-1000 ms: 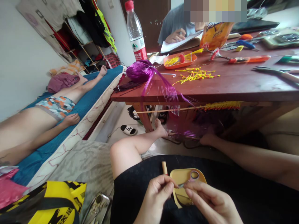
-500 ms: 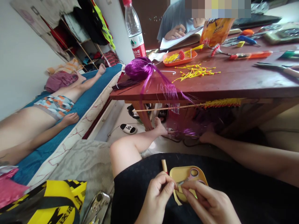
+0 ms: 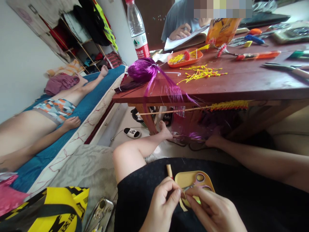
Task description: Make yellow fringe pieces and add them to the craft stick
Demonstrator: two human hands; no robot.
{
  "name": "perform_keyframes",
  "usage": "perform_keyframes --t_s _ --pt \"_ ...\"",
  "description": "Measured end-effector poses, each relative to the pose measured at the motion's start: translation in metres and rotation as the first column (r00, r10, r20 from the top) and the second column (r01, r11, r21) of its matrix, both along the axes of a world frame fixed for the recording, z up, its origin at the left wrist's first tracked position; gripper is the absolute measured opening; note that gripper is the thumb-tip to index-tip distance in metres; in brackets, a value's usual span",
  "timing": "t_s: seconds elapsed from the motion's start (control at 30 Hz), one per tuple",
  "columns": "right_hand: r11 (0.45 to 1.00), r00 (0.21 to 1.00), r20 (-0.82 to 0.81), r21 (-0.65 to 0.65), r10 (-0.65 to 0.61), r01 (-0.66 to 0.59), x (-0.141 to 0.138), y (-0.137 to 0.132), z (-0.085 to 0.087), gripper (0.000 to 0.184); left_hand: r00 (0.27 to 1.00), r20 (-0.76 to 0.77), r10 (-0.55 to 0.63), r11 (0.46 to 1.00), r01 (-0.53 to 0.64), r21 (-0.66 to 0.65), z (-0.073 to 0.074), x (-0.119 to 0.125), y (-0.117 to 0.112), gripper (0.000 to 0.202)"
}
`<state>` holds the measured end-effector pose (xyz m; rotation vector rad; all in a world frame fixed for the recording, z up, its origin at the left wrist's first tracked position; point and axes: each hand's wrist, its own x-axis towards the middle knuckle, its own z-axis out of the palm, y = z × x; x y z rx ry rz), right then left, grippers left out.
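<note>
Over the lap, my left hand (image 3: 167,196) and my right hand (image 3: 209,203) meet with their fingertips pinched close together. Whatever lies between the fingertips is too small to make out. Just beyond the hands a yellow tray (image 3: 188,175) rests on the dark cloth over my lap. Small scissors (image 3: 200,180) with pinkish handles lie in it, partly hidden by my right fingers. A pale strip (image 3: 182,205) hangs below the fingertips. Beside the left hand a light wooden stick (image 3: 169,170) with a red band pokes up.
On the red-brown table (image 3: 253,80) lie a bundle of purple threads (image 3: 142,71), yellow stems (image 3: 201,74), an orange tray (image 3: 177,64) and pliers (image 3: 280,66). A bottle (image 3: 137,35) stands behind. Someone writes across the table; another person lies on the bed (image 3: 96,87). A phone (image 3: 101,214) is at lower left.
My right hand has shifted slightly left, its fingertips now closer to the left hand's. More of the scissors shows in the tray. The left hand stays nearly still.
</note>
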<state>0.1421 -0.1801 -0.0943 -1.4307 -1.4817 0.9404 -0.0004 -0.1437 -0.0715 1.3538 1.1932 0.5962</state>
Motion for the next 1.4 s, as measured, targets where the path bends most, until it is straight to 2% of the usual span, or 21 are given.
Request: perform_keyframes --t_s 0.13,0.37,0.47,0.7,1.0,1.27,1.4 --pt "0.999 0.999 0.035 0.042 -0.002 0.001 0.0005 -0.0008 -0.0024 0.030 0.999 -0.040 -0.017 0.999 0.019 0.045 0.0016 -0.0004 0.0001 0.028" --pt "0.997 0.991 0.117 0.043 0.064 -0.069 0.0024 -0.0032 -0.0053 0.018 0.975 -0.198 -0.100 0.965 0.143 0.220 0.0080 -0.0012 0.0006 0.025" --pt "0.994 0.983 0.166 0.059 0.077 -0.088 0.0036 -0.0031 -0.0042 0.017 0.969 -0.222 -0.107 0.955 0.162 0.249 0.0069 -0.0014 0.0000 0.024" --pt "0.975 0.959 0.253 0.148 0.128 -0.169 0.0082 0.0013 -0.0028 0.009 0.979 -0.179 -0.093 0.966 0.133 0.223 0.0019 -0.0006 -0.0015 0.027" --pt "0.968 0.963 0.253 0.205 0.092 -0.146 0.0036 0.0008 -0.0036 0.013 0.996 -0.063 -0.055 0.989 0.063 0.132 -0.0018 0.0005 -0.0019 0.029" --pt "0.969 0.964 0.251 0.204 0.088 -0.141 0.0014 0.0011 -0.0020 0.013 0.997 -0.061 -0.048 0.994 0.054 0.100 -0.0005 0.0015 -0.0020 0.030" --pt "0.958 0.959 0.273 0.243 0.080 -0.149 0.0007 0.0015 -0.0041 0.012 0.997 -0.053 -0.053 0.994 0.058 0.097 -0.0012 0.0021 -0.0020 0.030"
